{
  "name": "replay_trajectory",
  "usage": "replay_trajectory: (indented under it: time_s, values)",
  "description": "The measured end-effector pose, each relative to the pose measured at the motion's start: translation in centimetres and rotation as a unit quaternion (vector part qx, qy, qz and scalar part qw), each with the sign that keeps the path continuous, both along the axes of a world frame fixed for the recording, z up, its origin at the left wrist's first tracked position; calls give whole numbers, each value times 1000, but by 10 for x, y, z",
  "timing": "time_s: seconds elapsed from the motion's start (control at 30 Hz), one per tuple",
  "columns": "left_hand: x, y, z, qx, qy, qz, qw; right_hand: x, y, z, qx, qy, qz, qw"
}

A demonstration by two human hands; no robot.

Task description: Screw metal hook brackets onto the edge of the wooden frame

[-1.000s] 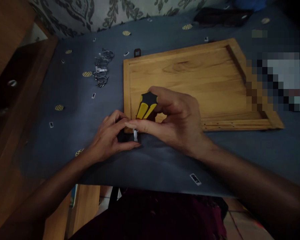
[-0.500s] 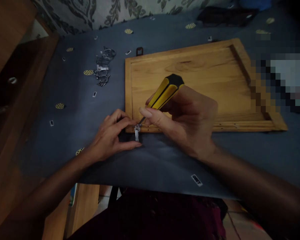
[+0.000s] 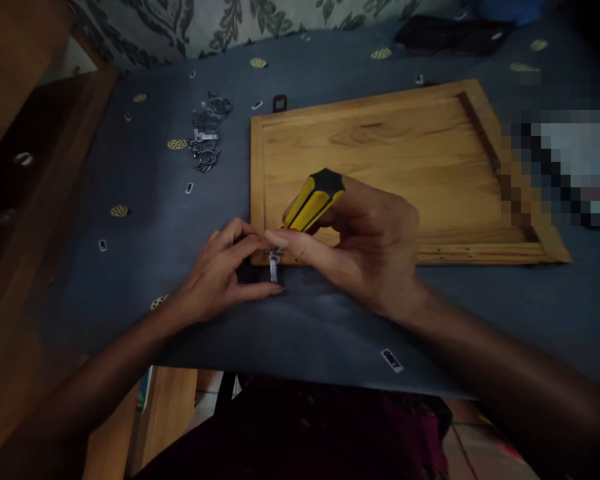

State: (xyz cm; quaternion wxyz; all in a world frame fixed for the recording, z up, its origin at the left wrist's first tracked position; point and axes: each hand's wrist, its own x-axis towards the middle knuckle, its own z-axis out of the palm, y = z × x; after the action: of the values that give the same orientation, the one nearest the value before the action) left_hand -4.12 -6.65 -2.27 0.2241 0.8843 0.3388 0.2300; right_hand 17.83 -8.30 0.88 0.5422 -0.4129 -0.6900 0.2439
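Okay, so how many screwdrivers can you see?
1. The screwdriver is in the right hand, its handle tilted over the near left corner of the wooden board. Its tip is hidden by that hand. Others could be out of sight.

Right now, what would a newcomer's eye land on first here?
The yellow-and-black tool handle in the right hand stands out first, above the near left corner of the wooden panel. Next comes the shiny metal piece at that corner, beside the left hand.
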Motion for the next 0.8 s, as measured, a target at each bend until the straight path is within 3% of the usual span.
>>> replay_trajectory:
  time_s: [0.13, 0.27, 0.4, 0.5, 0.63, 0.8]
  values:
    - [1, 0, -2, 6, -12, -1, 1000, 0, 0, 6, -45, 6, 37, 998]
    - [1, 2, -2, 10, -25, -13, 1000, 5, 1, 11, -131, 93, 142, 977]
    - [0, 2, -2, 7, -10, -2, 1000, 12, 2, 14, -145, 96, 202, 964]
    - [0, 1, -2, 8, -13, -2, 1000, 12, 3, 11, -127, 85, 182, 971]
    - [0, 1, -3, 4, -11, 3, 1000, 8, 4, 8, -37, 15, 119, 992]
    - [1, 1, -3, 5, -4, 2, 1000, 6, 4, 6, 15, -32, 71, 997]
